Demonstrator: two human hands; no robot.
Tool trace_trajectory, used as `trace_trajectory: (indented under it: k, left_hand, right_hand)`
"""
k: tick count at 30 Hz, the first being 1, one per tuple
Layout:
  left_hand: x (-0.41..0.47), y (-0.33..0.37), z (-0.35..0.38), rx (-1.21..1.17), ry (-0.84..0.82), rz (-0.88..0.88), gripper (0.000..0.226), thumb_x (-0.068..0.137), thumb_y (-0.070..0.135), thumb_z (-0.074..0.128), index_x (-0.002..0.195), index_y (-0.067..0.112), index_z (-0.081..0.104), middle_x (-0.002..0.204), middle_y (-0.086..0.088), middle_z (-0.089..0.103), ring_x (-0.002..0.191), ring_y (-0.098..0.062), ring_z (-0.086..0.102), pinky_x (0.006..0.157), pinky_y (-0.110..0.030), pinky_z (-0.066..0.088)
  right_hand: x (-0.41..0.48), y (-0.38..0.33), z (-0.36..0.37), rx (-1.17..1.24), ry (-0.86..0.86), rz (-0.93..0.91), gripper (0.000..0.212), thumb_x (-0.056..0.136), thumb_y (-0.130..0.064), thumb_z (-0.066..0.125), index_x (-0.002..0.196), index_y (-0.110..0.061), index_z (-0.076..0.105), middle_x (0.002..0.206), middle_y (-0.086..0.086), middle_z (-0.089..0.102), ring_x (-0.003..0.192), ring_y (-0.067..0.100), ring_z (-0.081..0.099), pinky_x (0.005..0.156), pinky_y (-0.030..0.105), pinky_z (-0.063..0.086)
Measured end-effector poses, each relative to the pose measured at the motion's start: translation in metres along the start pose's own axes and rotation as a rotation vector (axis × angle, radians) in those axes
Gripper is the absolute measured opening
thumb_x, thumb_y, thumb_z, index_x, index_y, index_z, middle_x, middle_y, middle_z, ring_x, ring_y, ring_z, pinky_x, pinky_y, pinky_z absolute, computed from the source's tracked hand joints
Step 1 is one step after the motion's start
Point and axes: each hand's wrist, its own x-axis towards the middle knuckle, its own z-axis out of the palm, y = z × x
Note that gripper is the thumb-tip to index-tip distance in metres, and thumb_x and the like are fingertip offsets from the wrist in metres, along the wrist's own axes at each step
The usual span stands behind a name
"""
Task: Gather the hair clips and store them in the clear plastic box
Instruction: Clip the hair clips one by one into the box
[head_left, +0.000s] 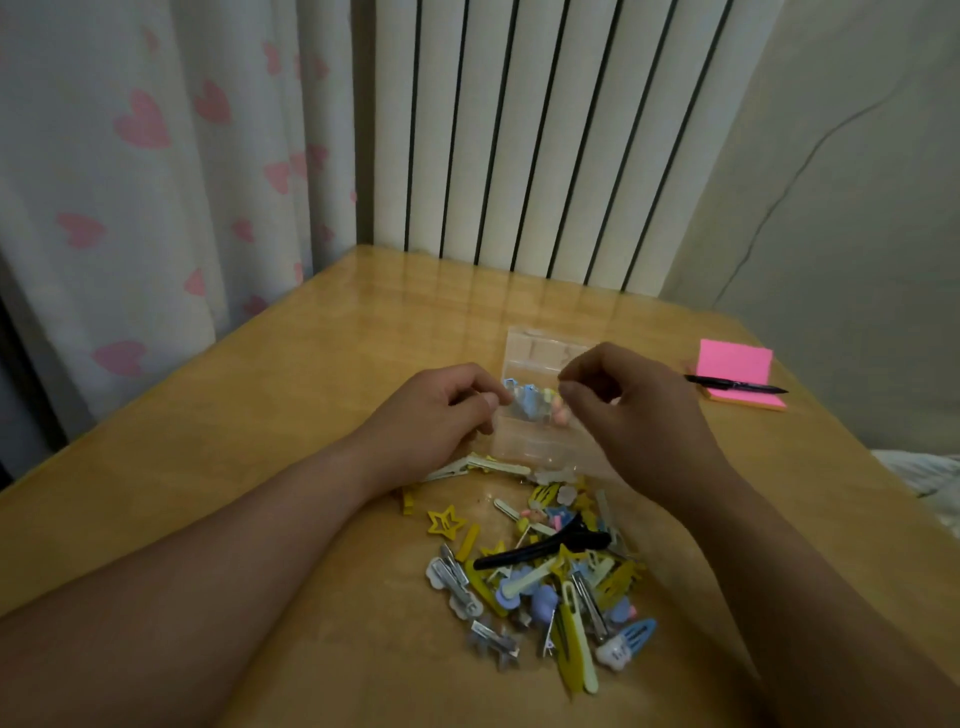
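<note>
The clear plastic box (543, 348) lies on the wooden table (291, 395), partly hidden behind my hands. In front of it I hold up a small bunch of blue, yellow and pink hair clips (531, 404). My left hand (441, 415) pinches its left end and my right hand (634, 410) pinches its right end. Whether the bunch sits in a clear wrapper is hard to tell. Nearer to me lies a loose pile of hair clips (558, 587), with a long black clip (540, 552) on top and a yellow star clip (445, 521) at its left.
A pink sticky-note pad (735, 364) with a black pen (737, 386) across it lies at the right of the table. A heart-patterned curtain (156, 182) hangs on the left and a white radiator (545, 145) stands behind the table's far edge.
</note>
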Motion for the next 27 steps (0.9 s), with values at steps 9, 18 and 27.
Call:
trace_trajectory:
  k: [9, 18, 27]
  left_hand:
    - [0.009, 0.001, -0.009, -0.305, 0.24, -0.154, 0.03, 0.109, 0.024, 0.046, 0.11, 0.013, 0.073, 0.078, -0.003, 0.073, 0.068, -0.017, 0.062, 0.06, -0.033, 0.042]
    - [0.01, 0.001, -0.009, -0.347, 0.227, -0.175, 0.029, 0.108, 0.025, 0.05, 0.109, 0.009, 0.073, 0.077, -0.003, 0.071, 0.07, -0.02, 0.062, 0.06, -0.032, 0.041]
    - [0.002, 0.003, -0.009, -0.21, 0.123, -0.06, 0.023, 0.108, 0.023, 0.057, 0.107, 0.025, 0.079, 0.086, -0.002, 0.071, 0.075, -0.016, 0.062, 0.066, -0.027, 0.046]
  right_hand:
    - [-0.017, -0.037, 0.028, -0.405, -0.374, -0.363, 0.032, 0.103, -0.046, 0.056, 0.134, -0.046, 0.062, 0.103, -0.013, 0.077, 0.093, 0.007, 0.07, 0.077, 0.03, 0.053]
    - [-0.016, -0.053, 0.049, -0.635, -0.44, -0.46, 0.022, 0.101, -0.033, 0.053, 0.118, -0.028, 0.065, 0.095, 0.001, 0.072, 0.084, 0.027, 0.072, 0.069, 0.038, 0.058]
    - [-0.011, -0.051, 0.004, -0.383, -0.311, -0.245, 0.014, 0.095, -0.045, 0.061, 0.1, -0.034, 0.055, 0.079, -0.01, 0.066, 0.072, 0.009, 0.062, 0.062, 0.031, 0.046]
